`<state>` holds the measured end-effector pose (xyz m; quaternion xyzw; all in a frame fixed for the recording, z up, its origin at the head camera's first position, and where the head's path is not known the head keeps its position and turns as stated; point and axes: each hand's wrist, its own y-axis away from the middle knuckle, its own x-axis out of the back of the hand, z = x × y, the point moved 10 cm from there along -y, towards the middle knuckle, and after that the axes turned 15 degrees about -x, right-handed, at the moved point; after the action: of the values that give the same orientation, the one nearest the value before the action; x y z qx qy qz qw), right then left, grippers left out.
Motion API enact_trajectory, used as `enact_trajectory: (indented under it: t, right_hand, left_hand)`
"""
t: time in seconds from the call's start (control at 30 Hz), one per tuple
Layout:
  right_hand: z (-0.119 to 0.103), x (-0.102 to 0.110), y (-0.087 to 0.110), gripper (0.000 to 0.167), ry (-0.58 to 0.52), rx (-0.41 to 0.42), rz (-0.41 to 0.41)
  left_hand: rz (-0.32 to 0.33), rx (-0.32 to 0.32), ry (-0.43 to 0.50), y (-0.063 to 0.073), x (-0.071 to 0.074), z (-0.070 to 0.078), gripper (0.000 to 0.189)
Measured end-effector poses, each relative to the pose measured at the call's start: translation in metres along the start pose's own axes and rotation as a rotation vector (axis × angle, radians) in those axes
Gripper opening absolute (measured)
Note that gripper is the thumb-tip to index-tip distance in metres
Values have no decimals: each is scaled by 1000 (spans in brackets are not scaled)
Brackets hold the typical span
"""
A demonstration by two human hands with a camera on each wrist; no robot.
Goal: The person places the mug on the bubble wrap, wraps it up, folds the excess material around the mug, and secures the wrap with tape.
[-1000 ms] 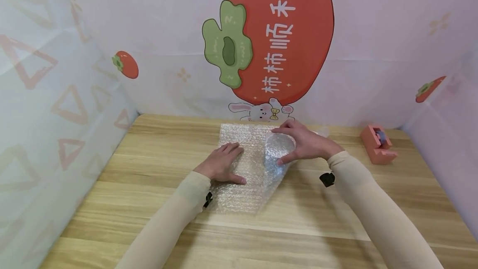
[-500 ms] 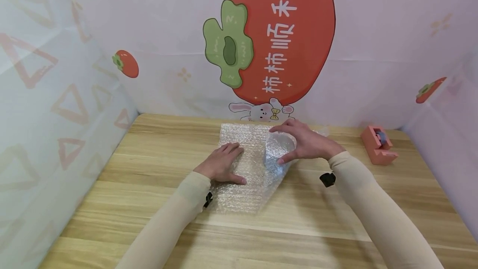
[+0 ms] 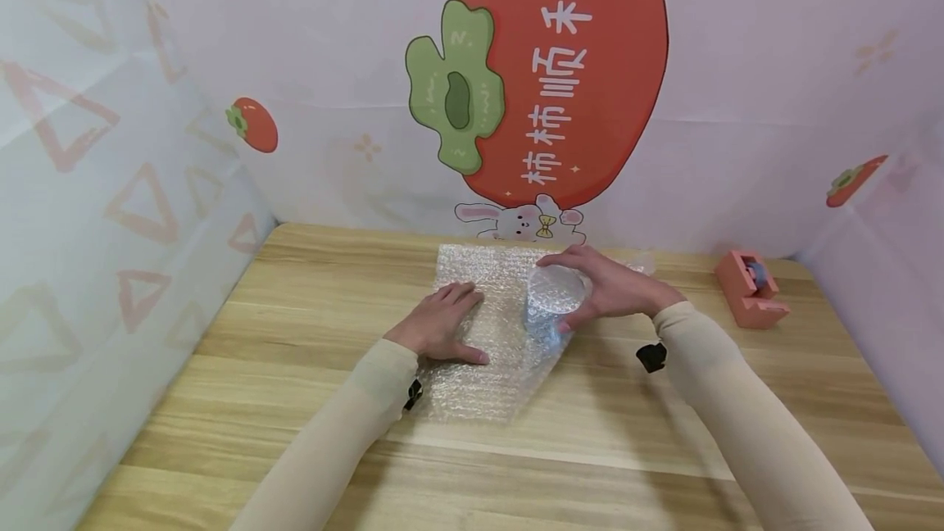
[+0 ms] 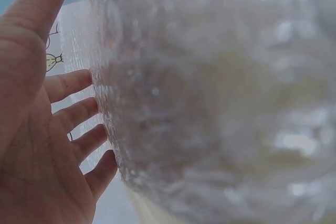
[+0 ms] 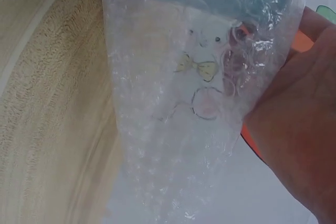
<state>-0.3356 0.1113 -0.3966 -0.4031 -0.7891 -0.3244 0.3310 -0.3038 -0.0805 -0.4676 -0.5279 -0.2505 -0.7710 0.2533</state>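
Right hand (image 3: 615, 281) is gripping the cup (image 3: 555, 292) (looks like one; exact shape hard to tell), which is sitting at the right side of the bubble wrap (image 3: 472, 392), on the desk (image 3: 221, 392). Left hand (image 3: 442, 322) is pressing flat on its left part, fingers extended, not gripping. Risk: bubble wrap could be springing loose if the left palm lifts, or cup skewing if the right hand pushes unevenly.

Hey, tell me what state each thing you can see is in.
Round-topped object, round end up
Bubble wrap, partly flat, partly lifted against the round-topped object
Left hand, fingers spread, resting on the bubble wrap
Right hand, curled around the round-topped object
Tape dispenser, upright, tape roll loaded
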Motion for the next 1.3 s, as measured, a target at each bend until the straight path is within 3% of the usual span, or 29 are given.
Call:
enact_trajectory:
  t: [0.6,0.83,0.97,1.07,1.2,1.3]
  right_hand:
    - [13,-2,-4,92,-160,22,-23]
    - [13,-4,-5,95,-191,57,-19]
    - [12,-4,-6,96,-209,56,-30]
    - [13,-5,-7,96,-212,51,-37]
    - [14,-5,-8,93,-217,46,-42]
    - [15,-6,-8,93,-222,41,-45]
  left_hand:
    - [-8,-8,11,-4,1,0,105]
    - [23,8,160,-1,9,-7,104]
    - [76,82,263,0,20,-22,95]
    - [128,193,316,3,26,-41,89]
    - [233,328,390,6,35,-66,88]
    - [341,398,511,6,41,-81,92]
